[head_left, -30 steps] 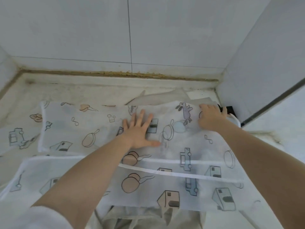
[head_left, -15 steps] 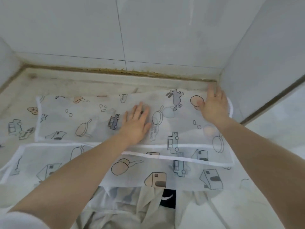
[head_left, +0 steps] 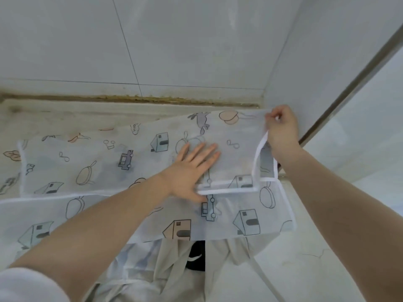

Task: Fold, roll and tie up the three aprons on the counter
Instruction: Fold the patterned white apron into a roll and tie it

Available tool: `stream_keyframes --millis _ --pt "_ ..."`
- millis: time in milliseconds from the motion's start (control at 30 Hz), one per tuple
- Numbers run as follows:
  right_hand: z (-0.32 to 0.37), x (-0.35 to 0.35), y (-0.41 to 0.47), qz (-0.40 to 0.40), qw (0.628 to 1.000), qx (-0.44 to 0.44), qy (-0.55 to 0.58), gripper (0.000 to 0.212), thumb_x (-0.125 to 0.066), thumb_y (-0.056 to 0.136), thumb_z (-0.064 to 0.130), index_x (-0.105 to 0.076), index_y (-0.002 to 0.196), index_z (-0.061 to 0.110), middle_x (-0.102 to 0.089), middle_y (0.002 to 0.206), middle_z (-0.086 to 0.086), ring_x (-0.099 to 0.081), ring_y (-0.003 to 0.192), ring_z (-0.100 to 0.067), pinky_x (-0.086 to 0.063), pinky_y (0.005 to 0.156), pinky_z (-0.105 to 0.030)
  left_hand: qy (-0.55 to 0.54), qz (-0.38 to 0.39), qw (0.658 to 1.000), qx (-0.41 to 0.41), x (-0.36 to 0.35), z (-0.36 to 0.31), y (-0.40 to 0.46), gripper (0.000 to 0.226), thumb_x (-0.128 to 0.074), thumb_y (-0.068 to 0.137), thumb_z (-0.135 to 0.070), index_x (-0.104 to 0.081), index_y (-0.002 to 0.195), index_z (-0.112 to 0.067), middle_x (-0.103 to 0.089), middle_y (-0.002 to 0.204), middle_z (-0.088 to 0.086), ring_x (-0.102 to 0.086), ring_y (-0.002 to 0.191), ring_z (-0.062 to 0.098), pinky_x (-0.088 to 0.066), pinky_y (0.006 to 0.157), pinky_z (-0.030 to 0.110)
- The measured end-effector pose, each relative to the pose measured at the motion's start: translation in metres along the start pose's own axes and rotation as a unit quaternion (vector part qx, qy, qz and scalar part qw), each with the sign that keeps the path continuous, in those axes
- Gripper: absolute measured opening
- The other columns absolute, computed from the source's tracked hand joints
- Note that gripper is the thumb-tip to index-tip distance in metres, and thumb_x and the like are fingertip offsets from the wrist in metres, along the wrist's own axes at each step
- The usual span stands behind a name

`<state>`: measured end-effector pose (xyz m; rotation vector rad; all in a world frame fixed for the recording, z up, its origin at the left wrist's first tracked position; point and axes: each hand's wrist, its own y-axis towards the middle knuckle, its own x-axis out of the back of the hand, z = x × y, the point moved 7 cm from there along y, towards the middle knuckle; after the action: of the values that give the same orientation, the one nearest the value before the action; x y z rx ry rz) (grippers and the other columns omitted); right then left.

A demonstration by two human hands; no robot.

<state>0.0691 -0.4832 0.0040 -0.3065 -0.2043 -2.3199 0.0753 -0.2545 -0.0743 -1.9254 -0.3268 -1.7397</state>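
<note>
Folding the apron (head_left: pixel 104 162), spread flat on the counter (head_left: pixel 65 118) with printed pans, houses and trucks. Left hand (head_left: pixel 192 168) spread, fingers straight, pressing the cloth mid-panel just beside a white hem. Right hand (head_left: pixel 281 129) pinching the far right corner, lifted clear of the counter, a white strap (head_left: pixel 260 153) hanging from the raised edge. Likely risks: thin cloth sliding under the flat palm if the pinched corner pulls too hard, skewing the fold; strap falling inside the fold and bunching; near edge, overhanging toward the body, dragging the lot off. Tight on the right: side wall (head_left: pixel 283 62) just beside the right hand, back wall (head_left: pixel 174 51) near past the far edge. Open counter well to the left and along the far strip. More pale cloth (head_left: pixel 174 269) heaped below the near edge, apt to snag.
</note>
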Motion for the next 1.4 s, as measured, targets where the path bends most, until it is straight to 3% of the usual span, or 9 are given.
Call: stream_keyframes --millis 100,200,267,367,500,700,867,1100,1400 --pt "0.016 -0.012 0.014 0.024 0.994 0.057 -0.094 0.027 -0.044 0.092 0.008 -0.059 0.095 0.03 -0.06 0.108 0.008 -0.055 0.099 -0.014 -0.046 0.087 -0.025 -0.012 -0.047 0.998 0.048 0.0 0.015 -0.006 0.077 -0.004 0.08 -0.064 0.028 0.138 -0.024 0.031 0.15 -0.001 0.022 0.142 0.024 0.013 0.114 0.048" --pt "0.011 -0.03 0.01 0.092 0.924 0.07 -0.364 0.048 -0.046 0.091 0.006 -0.038 0.139 0.011 -0.01 0.156 -0.014 -0.014 0.143 -0.031 -0.016 0.115 -0.034 -0.062 -0.084 0.987 0.119 0.003 0.03 -0.007 0.068 0.0 0.088 -0.052 0.008 0.149 -0.025 0.015 0.158 0.001 0.009 0.145 0.025 0.009 0.114 0.043" --pt "0.02 -0.04 -0.015 0.094 0.859 0.172 -0.472 0.054 -0.05 0.088 0.007 -0.036 0.14 0.012 -0.001 0.157 -0.017 -0.008 0.144 -0.035 -0.016 0.114 -0.041 -0.06 -0.084 0.986 0.127 0.0 0.027 0.0 0.059 -0.01 0.096 -0.046 0.0 0.151 -0.025 0.01 0.158 0.0 0.006 0.146 0.026 0.005 0.115 0.043" --pt "0.017 -0.074 -0.07 0.249 0.791 0.325 -0.455 0.034 -0.048 0.091 0.009 -0.054 0.125 0.012 -0.027 0.151 -0.012 -0.031 0.134 -0.032 -0.033 0.106 -0.042 -0.103 -0.022 0.985 0.137 -0.013 0.021 0.018 0.056 -0.017 0.101 -0.043 0.0 0.151 -0.025 0.011 0.158 -0.001 0.01 0.145 0.024 0.006 0.116 0.04" --pt "-0.024 -0.106 -0.114 0.426 0.675 0.325 -0.508 0.035 -0.045 0.097 0.032 -0.053 0.126 0.015 -0.043 0.135 -0.005 -0.046 0.118 -0.024 -0.037 0.095 -0.035 -0.182 -0.02 0.979 0.086 -0.014 0.021 0.015 0.062 -0.034 0.1 -0.034 -0.007 0.15 -0.012 0.0 0.159 0.006 0.0 0.146 0.022 -0.002 0.118 0.035" --pt "-0.037 -0.123 -0.118 0.42 0.672 0.264 -0.55 0.041 -0.037 0.098 0.042 -0.045 0.131 0.019 -0.043 0.135 -0.006 -0.048 0.118 -0.027 -0.034 0.099 -0.038 -0.088 -0.128 0.986 0.064 -0.01 0.046 -0.055 0.045 -0.036 0.086 -0.036 -0.064 0.104 -0.006 -0.063 0.105 0.012 -0.064 0.091 0.032 -0.054 0.073 0.041" --pt "-0.043 -0.142 -0.13 0.424 0.697 0.214 -0.536 0.05 -0.035 0.097 0.048 -0.028 0.144 0.032 -0.021 0.153 -0.006 -0.019 0.141 -0.026 -0.01 0.114 -0.05 -0.095 -0.037 0.978 0.184 -0.045 0.085 -0.084 0.037 -0.033 0.1 -0.037 -0.046 0.127 -0.015 -0.045 0.126 0.004 -0.044 0.113 0.022 -0.036 0.092 0.033" --pt "-0.024 -0.172 -0.146 0.418 0.682 0.267 -0.537 0.03 -0.052 0.092 0.039 -0.057 0.109 0.015 -0.046 0.122 -0.006 -0.043 0.112 -0.026 -0.036 0.098 -0.035 -0.049 -0.018 0.968 0.246 -0.057 0.103 -0.1 0.039 -0.03 0.101 -0.036 -0.041 0.131 -0.014 -0.033 0.142 0.002 -0.032 0.129 0.025 -0.029 0.104 0.037" --pt "-0.015 -0.209 -0.152 0.378 0.624 0.343 -0.592 0.041 -0.046 0.095 0.028 -0.041 0.135 0.02 -0.016 0.155 -0.007 -0.01 0.143 -0.027 -0.003 0.117 -0.042 -0.033 -0.021 0.969 0.244 -0.063 0.144 -0.11 0.057 -0.033 0.099 -0.041 -0.016 0.148 -0.017 0.0 0.159 0.002 -0.002 0.145 0.021 0.0 0.117 0.036"
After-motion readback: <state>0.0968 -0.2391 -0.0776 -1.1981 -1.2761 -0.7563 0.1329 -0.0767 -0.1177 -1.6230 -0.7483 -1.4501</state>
